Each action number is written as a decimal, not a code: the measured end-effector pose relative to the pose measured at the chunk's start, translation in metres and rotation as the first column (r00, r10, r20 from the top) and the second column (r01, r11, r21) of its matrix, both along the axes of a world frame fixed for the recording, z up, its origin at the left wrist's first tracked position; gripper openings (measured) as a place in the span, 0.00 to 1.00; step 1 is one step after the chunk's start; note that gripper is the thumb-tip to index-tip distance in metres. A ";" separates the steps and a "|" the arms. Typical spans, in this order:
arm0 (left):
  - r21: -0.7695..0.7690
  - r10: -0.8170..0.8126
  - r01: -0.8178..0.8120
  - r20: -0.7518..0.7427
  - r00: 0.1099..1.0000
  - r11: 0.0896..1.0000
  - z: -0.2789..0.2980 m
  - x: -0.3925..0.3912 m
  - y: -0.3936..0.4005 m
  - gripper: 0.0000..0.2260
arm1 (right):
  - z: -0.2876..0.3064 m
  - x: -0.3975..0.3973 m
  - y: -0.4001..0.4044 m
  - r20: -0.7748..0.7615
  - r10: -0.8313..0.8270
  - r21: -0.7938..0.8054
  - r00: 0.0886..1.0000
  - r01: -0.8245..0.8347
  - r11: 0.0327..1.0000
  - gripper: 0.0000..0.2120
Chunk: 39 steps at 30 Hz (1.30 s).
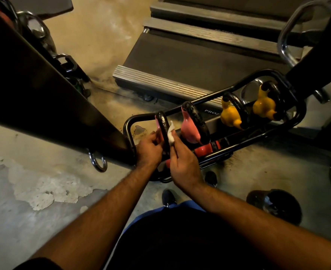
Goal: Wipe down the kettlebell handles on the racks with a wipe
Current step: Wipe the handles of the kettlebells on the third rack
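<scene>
- The right hand point(182, 162) pinched a white wipe point(170, 134) between thumb and fingertips and pressed it against the right side of the nearest kettlebell handle point(163, 127).
- The left hand point(149, 151) had its fingers curled against the left side of the same handle; whether they closed fully round it could not be told.
- The wipe was crumpled, with one twisted corner standing up above the fingers, touching the handle.
- The handle was a thick black loop with a glossy, mottled surface, rising from a pink kettlebell body mostly hidden behind the hands.
- Just beside it stood a second pink kettlebell point(192, 127) with a like black handle, tilted toward the right.
- Farther along the same row sat two yellow kettlebells point(229, 114), both with black handles, well apart from the hands.
- All four rested in a low black tubular rack point(244, 141) on the concrete floor point(43, 182), whose surface was patchy and worn.
- Behind the rack lay a treadmill point(180, 61); white lettering on its frame read "PRO" before being cut off by a kettlebell.
- A dark slanted beam point(43, 84) crossed the left side, with a chrome ring point(98, 162) hanging under it.
- A dark weight point(275, 205) lay on the floor at lower right.
</scene>
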<state>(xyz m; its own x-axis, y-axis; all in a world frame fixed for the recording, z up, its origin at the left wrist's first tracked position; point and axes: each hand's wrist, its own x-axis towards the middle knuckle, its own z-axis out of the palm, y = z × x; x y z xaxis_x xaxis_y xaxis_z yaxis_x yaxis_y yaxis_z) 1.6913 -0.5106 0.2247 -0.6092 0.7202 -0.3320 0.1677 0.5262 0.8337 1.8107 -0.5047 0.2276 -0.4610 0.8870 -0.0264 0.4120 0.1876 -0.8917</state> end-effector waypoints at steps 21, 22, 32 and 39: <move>0.020 0.184 -0.197 0.276 0.944 0.980 0.000 0.004 0.006 0.10 | 0.004 -0.025 0.030 -0.062 0.111 0.030 0.992 -0.110 0.994 0.26; -0.008 0.223 -0.233 0.328 0.918 0.972 0.003 0.005 0.005 0.11 | 0.004 -0.028 0.036 -0.067 0.142 0.037 0.988 -0.140 0.990 0.26; -0.132 0.438 -0.446 0.560 0.704 0.885 0.013 0.005 0.012 0.14 | -0.002 -0.045 0.071 -0.194 0.233 -0.175 0.953 -0.267 0.948 0.33; -0.167 0.424 -0.390 0.393 0.816 0.906 0.013 0.004 0.012 0.13 | -0.013 -0.042 0.069 -0.236 0.209 -0.253 0.949 -0.268 0.930 0.29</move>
<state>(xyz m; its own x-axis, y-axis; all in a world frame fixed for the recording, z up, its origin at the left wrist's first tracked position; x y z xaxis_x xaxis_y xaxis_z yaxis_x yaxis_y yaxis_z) 1.6958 -0.4990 0.2374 -0.6359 0.3995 -0.6603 -0.4245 0.5335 0.7315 1.7684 -0.4358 0.2146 -0.6795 0.7201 -0.1405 0.1919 -0.0104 -0.9814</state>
